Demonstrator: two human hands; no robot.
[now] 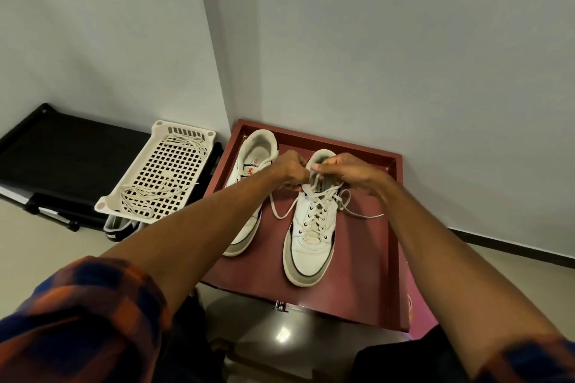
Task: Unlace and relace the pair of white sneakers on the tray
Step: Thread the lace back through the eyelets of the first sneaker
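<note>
Two white sneakers stand on a dark red tray (381, 258), toes toward me. The right sneaker (311, 246) is laced up its eyelets, and its lace (361, 214) trails loose on both sides. The left sneaker (249, 158) shows no lace and is partly hidden by my left forearm. My left hand (291, 169) and my right hand (345, 169) meet over the right sneaker's tongue. Each pinches a part of the lace at the top eyelets.
A white perforated basket (161, 171) left of the tray holds loose laces and rests on a black rack (62, 149). A dark shoe (119, 228) lies under the basket's near edge. Walls meet in a corner right behind the tray.
</note>
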